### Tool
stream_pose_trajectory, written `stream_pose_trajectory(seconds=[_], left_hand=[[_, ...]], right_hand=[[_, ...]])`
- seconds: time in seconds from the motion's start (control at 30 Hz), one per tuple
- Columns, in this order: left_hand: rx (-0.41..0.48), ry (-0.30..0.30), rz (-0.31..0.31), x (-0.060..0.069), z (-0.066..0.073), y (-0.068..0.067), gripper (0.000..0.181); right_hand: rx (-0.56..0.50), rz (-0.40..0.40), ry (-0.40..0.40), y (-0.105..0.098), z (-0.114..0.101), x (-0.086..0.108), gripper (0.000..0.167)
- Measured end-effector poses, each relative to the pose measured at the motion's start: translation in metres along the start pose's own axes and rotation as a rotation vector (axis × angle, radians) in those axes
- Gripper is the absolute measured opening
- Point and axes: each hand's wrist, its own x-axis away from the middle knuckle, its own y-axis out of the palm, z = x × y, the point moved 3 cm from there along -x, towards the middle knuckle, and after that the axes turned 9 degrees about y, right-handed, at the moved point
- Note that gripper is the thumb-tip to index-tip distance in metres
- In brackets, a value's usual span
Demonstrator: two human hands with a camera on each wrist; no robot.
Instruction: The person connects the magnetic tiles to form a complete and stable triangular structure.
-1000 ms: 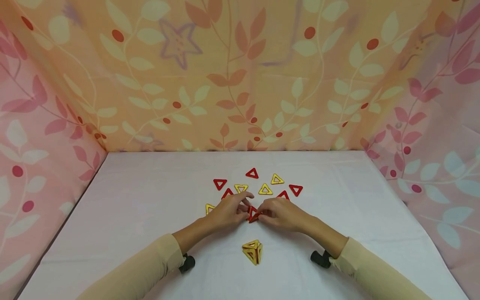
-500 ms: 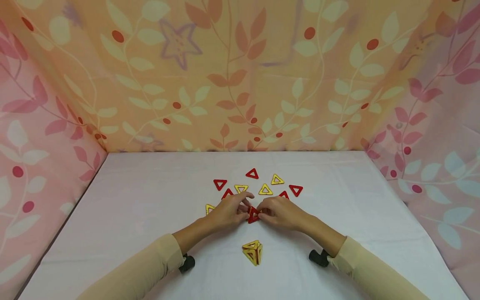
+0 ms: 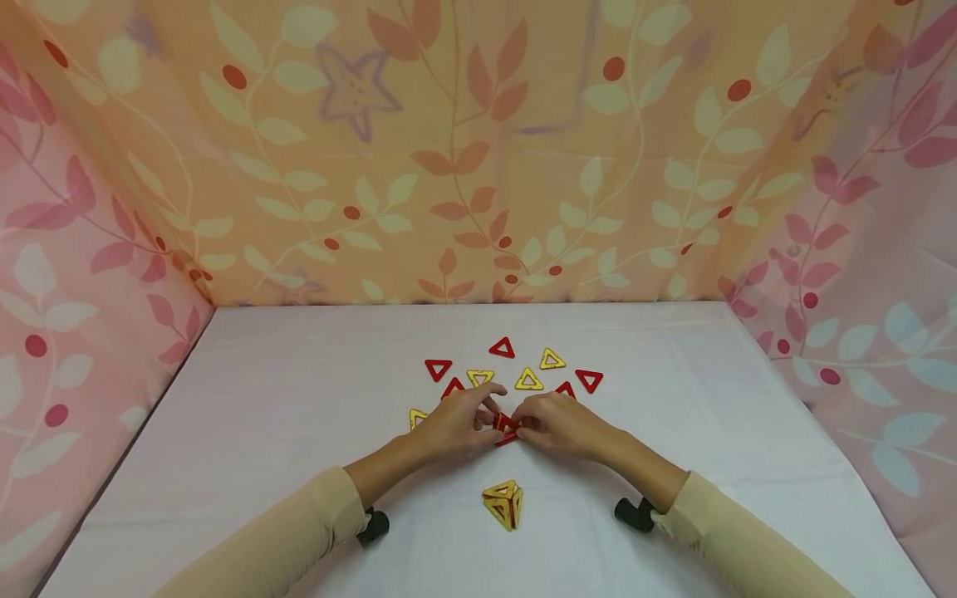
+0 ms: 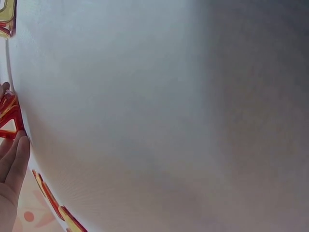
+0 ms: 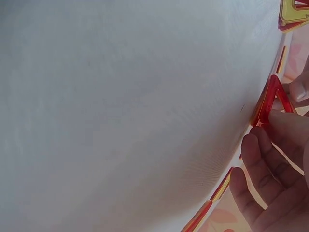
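Red pieces (image 3: 504, 421), one cluster: between the hands, mid-bench (image 3: 299, 432). Front face, turned to the viewer half a second ago, now tipped to a narrow red strip.
Left hand (image 3: 459, 421): thumb and fingers grasping the cluster's left side; place unchanged.
Right hand (image 3: 562, 425): pinching its right side; place unchanged.
Yellow pyramid (image 3: 503, 503): nearer the viewer, unmoved.
Loose triangles (image 3: 589, 373), red and yellow: mostly beyond the hands, unmoved.

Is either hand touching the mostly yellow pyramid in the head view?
No, the pyramid sits apart, nearer the camera than the left hand and right hand.
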Motion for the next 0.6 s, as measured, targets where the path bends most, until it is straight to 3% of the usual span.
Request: stream_pose_trajectory(seconds=[0.6], left_hand=[[-0.04,0.018,0.028,-0.0007,0.0029,0.0019,0.06]], right_hand=[[0.038,0.002,-0.017,0.0009,-0.0021,0.0002,0.014]])
